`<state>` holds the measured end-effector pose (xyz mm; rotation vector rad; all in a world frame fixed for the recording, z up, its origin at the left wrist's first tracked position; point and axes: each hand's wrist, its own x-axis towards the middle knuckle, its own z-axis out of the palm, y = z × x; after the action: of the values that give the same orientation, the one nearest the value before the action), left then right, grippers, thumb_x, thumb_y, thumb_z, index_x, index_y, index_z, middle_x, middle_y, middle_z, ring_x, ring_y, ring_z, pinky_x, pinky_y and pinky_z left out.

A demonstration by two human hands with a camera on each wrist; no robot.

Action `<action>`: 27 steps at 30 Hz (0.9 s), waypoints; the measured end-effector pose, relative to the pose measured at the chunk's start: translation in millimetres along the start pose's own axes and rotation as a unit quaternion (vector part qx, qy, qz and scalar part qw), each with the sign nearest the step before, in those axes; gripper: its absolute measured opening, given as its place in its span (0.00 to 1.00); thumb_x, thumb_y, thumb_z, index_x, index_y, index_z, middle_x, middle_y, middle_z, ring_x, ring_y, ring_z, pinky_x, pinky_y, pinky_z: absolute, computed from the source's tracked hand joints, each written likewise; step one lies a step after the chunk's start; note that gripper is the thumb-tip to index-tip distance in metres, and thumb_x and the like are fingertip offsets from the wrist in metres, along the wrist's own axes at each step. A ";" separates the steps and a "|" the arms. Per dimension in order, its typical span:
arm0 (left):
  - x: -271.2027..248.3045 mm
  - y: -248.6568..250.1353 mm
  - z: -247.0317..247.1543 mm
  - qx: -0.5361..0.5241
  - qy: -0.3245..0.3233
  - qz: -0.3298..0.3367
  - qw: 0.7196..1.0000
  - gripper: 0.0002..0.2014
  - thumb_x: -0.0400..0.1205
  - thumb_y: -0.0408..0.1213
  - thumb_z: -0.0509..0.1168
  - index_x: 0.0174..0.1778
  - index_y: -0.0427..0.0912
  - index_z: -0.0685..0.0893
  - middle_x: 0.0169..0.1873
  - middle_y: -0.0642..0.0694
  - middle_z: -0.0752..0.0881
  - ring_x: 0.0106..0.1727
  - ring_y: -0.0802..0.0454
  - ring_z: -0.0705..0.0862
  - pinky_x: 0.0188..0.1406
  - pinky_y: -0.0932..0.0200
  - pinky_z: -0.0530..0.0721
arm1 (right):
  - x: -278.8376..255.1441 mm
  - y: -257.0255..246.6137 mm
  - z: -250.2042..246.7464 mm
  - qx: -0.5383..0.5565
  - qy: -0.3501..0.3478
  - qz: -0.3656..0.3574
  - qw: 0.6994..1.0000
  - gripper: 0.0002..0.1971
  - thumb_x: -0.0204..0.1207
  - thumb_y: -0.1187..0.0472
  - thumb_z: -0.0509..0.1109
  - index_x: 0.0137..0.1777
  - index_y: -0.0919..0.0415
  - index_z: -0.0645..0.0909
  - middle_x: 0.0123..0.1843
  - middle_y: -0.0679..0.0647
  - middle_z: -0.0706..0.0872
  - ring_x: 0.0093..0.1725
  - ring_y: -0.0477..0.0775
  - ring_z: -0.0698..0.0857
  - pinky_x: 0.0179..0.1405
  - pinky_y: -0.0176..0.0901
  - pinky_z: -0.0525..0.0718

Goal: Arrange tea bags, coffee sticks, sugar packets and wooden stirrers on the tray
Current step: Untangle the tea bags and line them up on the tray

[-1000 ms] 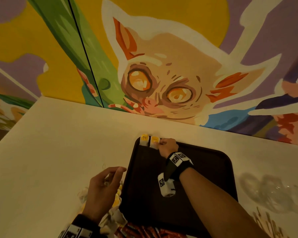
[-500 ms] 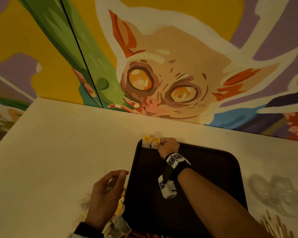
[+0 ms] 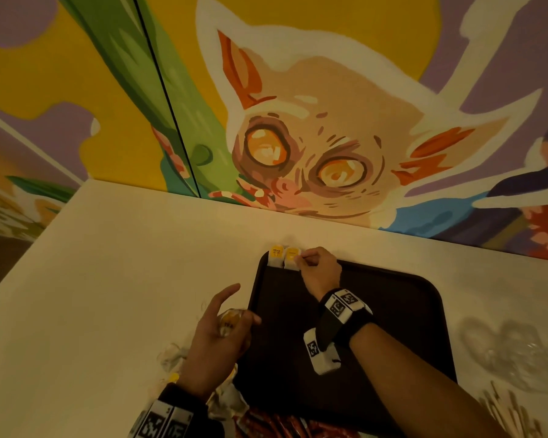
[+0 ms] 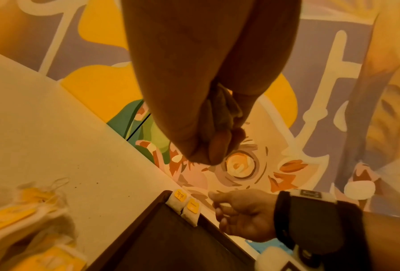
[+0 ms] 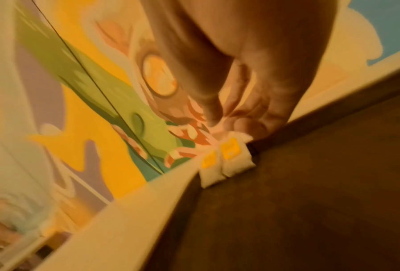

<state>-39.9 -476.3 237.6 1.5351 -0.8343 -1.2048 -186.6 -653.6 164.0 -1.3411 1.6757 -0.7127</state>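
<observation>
Starting at the left of the table point(image 3: 114, 279), we see a loose heap of tea bags point(image 4: 25, 216) with yellow tags and thin strings, lying just beside the near-left corner of the tray point(image 3: 393, 327). Our left hand point(image 3: 215, 339) hovers above that heap, beside the tray's left rim, and its curled fingers hold one tea bag point(image 3: 228, 322), whose yellow tag shows between thumb and fingers in the head view. From the left wrist camera the bag appears only as a crumpled bit tucked in the fist.

Moving right, the dark tray lies flat on the table near the painted wall point(image 3: 329, 121). Two tea bags stand side by side, propped against the tray's far rim at its far-left corner: the corner bag point(image 3: 276, 256) and its neighbour point(image 3: 291, 258), touching each other, yellow tags upward.

Our right hand point(image 3: 320, 270) rests at the far rim, just right of that pair. Its thumb and forefinger are pinched on something small and pale right against the second bag; whether that is the bag's own top edge or another bag, we cannot tell, since the right wrist view is blurred there.

Along the near edge of the table, red coffee sticks point(image 3: 279, 425) peek out below the tray. Further right lies a crumpled clear plastic bag point(image 3: 513, 352), well apart from the tray, and at the near right corner a bunch of wooden stirrers point(image 3: 503, 412).
</observation>
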 end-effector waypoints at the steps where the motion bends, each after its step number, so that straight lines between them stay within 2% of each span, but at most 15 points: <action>1: -1.4 1.2 1.7 0.006 -0.011 0.002 1.000 0.23 0.84 0.30 0.63 0.72 0.55 0.70 0.41 0.42 0.90 0.27 0.49 0.76 0.26 0.55 0.77 | -10.0 -4.6 -4.7 0.018 -0.025 -0.021 0.999 0.07 0.75 0.58 0.78 0.49 0.59 0.85 0.45 0.48 0.87 0.49 0.51 0.89 0.47 0.39 0.88; 2: -2.7 2.2 3.7 0.011 -0.024 0.004 1.000 0.24 0.84 0.30 0.63 0.73 0.54 0.68 0.41 0.42 0.90 0.27 0.50 0.77 0.26 0.56 0.77 | -22.1 -10.0 -10.6 0.030 -0.057 -0.040 0.997 0.06 0.76 0.57 0.77 0.49 0.57 0.85 0.47 0.48 0.88 0.49 0.50 0.88 0.47 0.41 0.89; 5: -8.1 5.6 10.4 0.009 -0.070 0.011 0.997 0.26 0.85 0.27 0.61 0.75 0.54 0.66 0.42 0.41 0.90 0.25 0.52 0.77 0.24 0.59 0.77 | -66.6 -31.2 -34.6 0.054 -0.176 -0.105 0.977 0.04 0.78 0.55 0.74 0.50 0.53 0.86 0.50 0.49 0.87 0.45 0.45 0.86 0.36 0.30 0.82; 7: -13.4 8.1 15.1 0.018 -0.093 0.005 0.996 0.28 0.84 0.26 0.62 0.74 0.57 0.66 0.40 0.44 0.91 0.25 0.53 0.78 0.24 0.61 0.78 | -93.7 -39.9 -51.1 0.045 -0.257 -0.154 0.953 0.05 0.78 0.55 0.74 0.52 0.52 0.87 0.48 0.47 0.88 0.45 0.43 0.86 0.42 0.34 0.84; 10: -21.5 9.3 19.2 0.048 -0.113 0.016 0.992 0.29 0.83 0.27 0.64 0.76 0.57 0.66 0.26 0.50 0.84 0.24 0.57 0.77 0.24 0.63 0.77 | -123.6 -39.5 -66.8 0.000 -0.344 -0.184 0.921 0.08 0.78 0.53 0.75 0.56 0.48 0.88 0.49 0.44 0.89 0.49 0.44 0.87 0.57 0.46 0.86; 12: -26.8 8.5 20.8 0.070 -0.128 0.027 0.989 0.31 0.82 0.25 0.64 0.78 0.55 0.65 0.24 0.51 0.80 0.23 0.58 0.75 0.23 0.64 0.74 | -134.5 -33.1 -71.5 -0.027 -0.338 -0.196 0.920 0.09 0.77 0.52 0.76 0.56 0.45 0.88 0.53 0.42 0.88 0.51 0.45 0.86 0.57 0.49 0.86; 15: -32.9 7.3 22.7 0.088 -0.148 0.030 0.985 0.32 0.80 0.22 0.63 0.76 0.55 0.67 0.26 0.48 0.80 0.24 0.57 0.75 0.23 0.64 0.74 | -145.9 -24.9 -77.5 -0.026 -0.310 -0.209 0.927 0.08 0.76 0.53 0.77 0.53 0.45 0.89 0.50 0.42 0.88 0.49 0.45 0.86 0.55 0.52 0.87; 17: -38.2 9.0 24.2 0.105 -0.154 0.049 0.981 0.27 0.81 0.25 0.65 0.72 0.54 0.72 0.34 0.45 0.85 0.28 0.56 0.78 0.27 0.63 0.77 | -153.1 -20.8 -81.7 -0.009 -0.305 -0.204 0.930 0.06 0.76 0.55 0.76 0.52 0.48 0.89 0.49 0.44 0.89 0.47 0.44 0.87 0.54 0.48 0.87; 19: -44.1 10.4 24.9 0.119 -0.156 0.080 0.977 0.19 0.82 0.28 0.67 0.67 0.49 0.78 0.42 0.50 0.88 0.35 0.59 0.83 0.33 0.66 0.79 | -161.4 -17.4 -85.8 0.022 -0.303 -0.194 0.933 0.05 0.78 0.57 0.75 0.51 0.53 0.89 0.46 0.46 0.90 0.43 0.44 0.88 0.53 0.45 0.87; 21: -50.7 12.7 26.1 0.111 -0.161 0.085 0.977 0.14 0.83 0.31 0.66 0.64 0.45 0.81 0.40 0.53 0.89 0.33 0.62 0.82 0.32 0.67 0.79 | -167.8 -14.5 -90.1 0.037 -0.292 -0.193 0.936 0.05 0.79 0.58 0.74 0.52 0.55 0.87 0.42 0.50 0.91 0.40 0.47 0.89 0.57 0.46 0.86; 23: -56.8 13.9 27.0 0.095 -0.168 0.076 0.978 0.11 0.84 0.31 0.65 0.62 0.43 0.81 0.36 0.51 0.89 0.29 0.60 0.80 0.28 0.66 0.78 | -172.6 -11.6 -93.6 0.044 -0.277 -0.192 0.941 0.04 0.80 0.57 0.73 0.51 0.54 0.87 0.40 0.53 0.91 0.41 0.47 0.89 0.59 0.46 0.83; 27: -65.8 14.3 27.2 0.091 -0.180 0.076 0.976 0.12 0.85 0.28 0.62 0.63 0.40 0.80 0.39 0.44 0.90 0.30 0.56 0.81 0.29 0.64 0.79 | -178.1 -8.8 -97.9 0.084 -0.248 -0.175 0.949 0.04 0.78 0.61 0.74 0.51 0.56 0.88 0.41 0.52 0.91 0.41 0.48 0.89 0.45 0.39 0.84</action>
<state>-83.3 -427.6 269.5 1.3826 -1.3082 -1.3432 -257.3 -491.8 265.0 -1.5553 0.9708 -0.6324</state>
